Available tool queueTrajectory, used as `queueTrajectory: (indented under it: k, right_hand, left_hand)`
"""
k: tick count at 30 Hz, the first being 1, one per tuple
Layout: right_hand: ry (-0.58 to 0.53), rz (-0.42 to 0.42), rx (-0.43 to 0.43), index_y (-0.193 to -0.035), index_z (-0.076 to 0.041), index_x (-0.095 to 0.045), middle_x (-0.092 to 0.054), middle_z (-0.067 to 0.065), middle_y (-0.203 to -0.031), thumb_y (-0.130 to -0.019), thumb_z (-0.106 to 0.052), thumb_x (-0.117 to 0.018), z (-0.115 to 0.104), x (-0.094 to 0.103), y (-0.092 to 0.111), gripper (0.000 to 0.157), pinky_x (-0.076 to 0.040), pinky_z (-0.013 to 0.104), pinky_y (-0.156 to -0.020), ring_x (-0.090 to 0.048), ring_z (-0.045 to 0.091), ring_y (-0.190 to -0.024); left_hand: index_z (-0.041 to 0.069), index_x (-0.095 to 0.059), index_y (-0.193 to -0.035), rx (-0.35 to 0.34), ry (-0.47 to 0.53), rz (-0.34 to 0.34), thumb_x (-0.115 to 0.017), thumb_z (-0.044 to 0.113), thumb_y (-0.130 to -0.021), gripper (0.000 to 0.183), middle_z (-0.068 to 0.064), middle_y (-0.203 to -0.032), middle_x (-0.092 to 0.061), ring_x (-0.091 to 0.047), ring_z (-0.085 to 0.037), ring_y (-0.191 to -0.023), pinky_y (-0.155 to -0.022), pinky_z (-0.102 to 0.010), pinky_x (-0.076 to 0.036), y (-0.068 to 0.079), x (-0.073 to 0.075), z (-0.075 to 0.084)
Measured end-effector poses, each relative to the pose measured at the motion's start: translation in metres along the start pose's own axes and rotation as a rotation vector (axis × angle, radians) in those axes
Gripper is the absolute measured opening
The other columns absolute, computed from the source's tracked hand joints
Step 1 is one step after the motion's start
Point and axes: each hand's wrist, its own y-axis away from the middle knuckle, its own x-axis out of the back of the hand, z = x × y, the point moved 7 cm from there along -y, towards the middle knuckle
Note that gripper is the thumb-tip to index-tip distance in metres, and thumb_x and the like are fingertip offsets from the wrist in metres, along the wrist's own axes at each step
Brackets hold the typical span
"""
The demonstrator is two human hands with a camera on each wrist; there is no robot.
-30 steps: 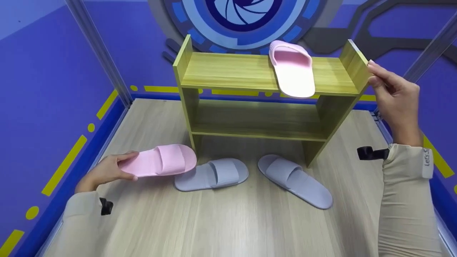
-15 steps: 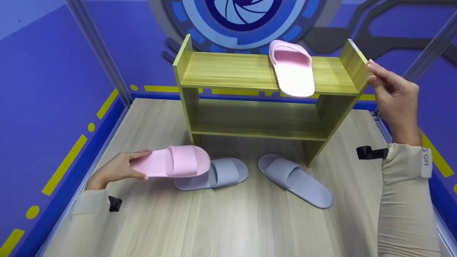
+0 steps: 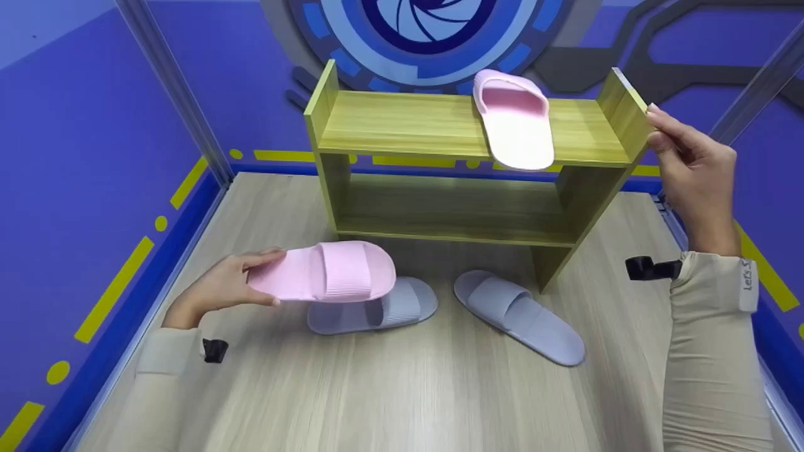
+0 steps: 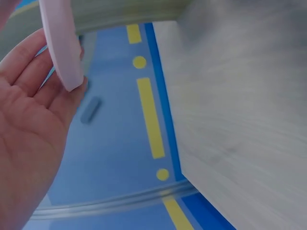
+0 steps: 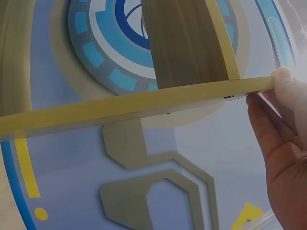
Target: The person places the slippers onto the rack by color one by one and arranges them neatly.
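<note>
A pink slide slipper (image 3: 345, 270) is held by its heel end in my left hand (image 3: 220, 285), thumb on one edge and fingers on the other. It hovers level above a grey slipper (image 3: 402, 304), covering part of it. In the left wrist view the pink slipper (image 4: 61, 43) shows edge-on against the fingers. My right hand (image 3: 700, 172) grips the upper front corner of the wooden shoe rack's right side panel (image 3: 622, 116). Close up in the right wrist view, fingertips of this hand (image 5: 288, 143) meet the panel's end. Another pink slipper (image 3: 518, 135) lies on the top shelf, heel overhanging.
A second grey slipper (image 3: 521, 317) lies at a slant on the wood-patterned floor (image 3: 402, 389), by the rack's right foot. Below the top shelf is a middle shelf (image 3: 452, 207). Blue printed walls (image 3: 94, 157) enclose the back and sides.
My left hand has carried the pink slipper rightward and slightly up, from left of the grey slipper to over it. The right hand stays at the rack.
</note>
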Motion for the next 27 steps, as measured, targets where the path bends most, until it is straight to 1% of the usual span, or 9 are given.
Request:
queueTrajectory:
  k: [2,7,9,12,14,18,22,25,27]
  right_hand:
    - [-0.004,0.005,0.001,-0.114,-0.007,-0.071,-0.068,0.006,-0.119,-0.087,-0.003,-0.065,0.000,0.000,0.000,0.027,-0.050,0.010,-0.084,-0.064,0.006,-0.111]
    - [0.010,-0.003,0.037,-0.115,-0.006,-0.070,-0.068,0.006,-0.120,-0.088,-0.003,-0.064,-0.003,-0.001,0.000,0.028,-0.050,0.010,-0.084,-0.064,0.007,-0.112]
    - [-0.005,-0.004,0.016,-0.115,-0.005,-0.070,-0.068,0.006,-0.120,-0.087,-0.004,-0.065,-0.002,-0.001,0.000,0.028,-0.050,0.010,-0.085,-0.064,0.006,-0.112]
    - [-0.002,-0.006,0.009,-0.115,-0.005,-0.070,-0.067,0.006,-0.121,-0.088,-0.004,-0.065,-0.001,-0.002,-0.001,0.028,-0.050,0.009,-0.084,-0.064,0.005,-0.112]
    - [-0.015,0.006,-0.018,-0.114,-0.005,-0.070,-0.068,0.006,-0.120,-0.087,-0.003,-0.065,0.000,-0.002,-0.001,0.028,-0.049,0.009,-0.084,-0.064,0.005,-0.111]
    - [-0.023,0.022,-0.017,-0.113,-0.005,-0.071,-0.068,0.007,-0.119,-0.086,-0.001,-0.065,0.000,-0.002,0.000,0.027,-0.050,0.009,-0.083,-0.064,0.006,-0.111]
    - [-0.020,0.014,0.013,-0.114,-0.004,-0.070,-0.068,0.006,-0.119,-0.087,-0.003,-0.065,0.000,-0.002,0.000,0.027,-0.050,0.010,-0.084,-0.064,0.008,-0.112]
    - [-0.027,0.015,0.006,-0.114,-0.004,-0.070,-0.068,0.006,-0.120,-0.088,-0.003,-0.064,0.000,-0.001,0.001,0.027,-0.050,0.010,-0.083,-0.064,0.008,-0.113]
    - [-0.045,0.026,-0.015,-0.114,-0.005,-0.071,-0.068,0.006,-0.119,-0.087,-0.002,-0.065,0.002,-0.001,0.001,0.027,-0.050,0.010,-0.084,-0.064,0.008,-0.113]
  left_hand:
    - [0.012,-0.051,-0.140,-0.011,0.010,0.011,-0.087,0.036,-0.067,0.084,-0.014,-0.147,-0.045,-0.037,-0.038,-0.139,-0.108,-0.054,-0.036,-0.002,0.001,0.007]
    - [0.013,-0.051,-0.140,-0.049,0.025,0.042,-0.088,0.033,-0.067,0.084,-0.012,-0.147,-0.046,-0.037,-0.036,-0.139,-0.107,-0.053,-0.038,-0.005,0.005,0.021]
    - [0.013,-0.052,-0.139,-0.067,0.026,0.055,-0.089,0.031,-0.066,0.084,-0.012,-0.146,-0.047,-0.037,-0.036,-0.139,-0.107,-0.052,-0.038,-0.005,0.006,0.026]
    - [0.013,-0.053,-0.139,-0.087,0.029,0.075,-0.089,0.031,-0.065,0.084,-0.011,-0.145,-0.049,-0.038,-0.035,-0.139,-0.107,-0.051,-0.039,-0.006,0.008,0.032]
    - [0.013,-0.054,-0.138,-0.097,0.030,0.088,-0.089,0.031,-0.065,0.083,-0.010,-0.145,-0.049,-0.039,-0.034,-0.138,-0.106,-0.051,-0.040,-0.006,0.009,0.036]
    - [0.013,-0.054,-0.138,-0.111,0.021,0.109,-0.089,0.031,-0.065,0.083,-0.010,-0.144,-0.050,-0.041,-0.035,-0.137,-0.104,-0.052,-0.043,-0.007,0.010,0.044]
    - [0.012,-0.054,-0.138,-0.136,0.002,0.134,-0.089,0.029,-0.066,0.082,-0.012,-0.143,-0.051,-0.042,-0.037,-0.135,-0.101,-0.054,-0.044,-0.009,0.010,0.056]
    - [0.010,-0.054,-0.137,-0.167,0.001,0.158,-0.089,0.026,-0.066,0.081,-0.014,-0.143,-0.051,-0.044,-0.038,-0.134,-0.101,-0.055,-0.044,-0.010,0.011,0.065]
    - [0.009,-0.055,-0.137,-0.188,0.005,0.170,-0.089,0.026,-0.066,0.080,-0.014,-0.142,-0.052,-0.044,-0.038,-0.133,-0.101,-0.055,-0.044,-0.011,0.011,0.073]
